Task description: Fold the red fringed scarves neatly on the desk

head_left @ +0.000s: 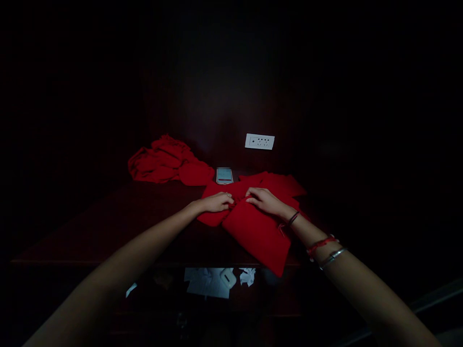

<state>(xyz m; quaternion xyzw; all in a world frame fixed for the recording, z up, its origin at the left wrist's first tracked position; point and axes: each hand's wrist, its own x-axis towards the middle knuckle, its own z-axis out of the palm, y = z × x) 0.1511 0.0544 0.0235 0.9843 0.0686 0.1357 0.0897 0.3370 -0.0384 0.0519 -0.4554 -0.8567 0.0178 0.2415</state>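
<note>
A flat, pouch-like red cloth (258,231) lies slanted on the dark table, its lower corner hanging past the front edge. My left hand (218,202) is closed on bunched fabric at the cloth's upper left end. Opposite it, my right hand (264,200) pinches the upper edge of the same cloth between thumb and fingers. Thin red strings (282,229) show beside my right wrist. More red fabric (211,217) lies under and beside my left hand. Behind my right hand rests a stack of flat red cloths (282,183). The fingertips of both hands are partly hidden.
A heap of crumpled red cloth (162,161) sits at the back left. A lit phone (224,175) stands near the wall, left of a white socket panel (259,141). Below the tabletop are papers (206,284), a white case-like object (227,278) and crumpled paper (247,276).
</note>
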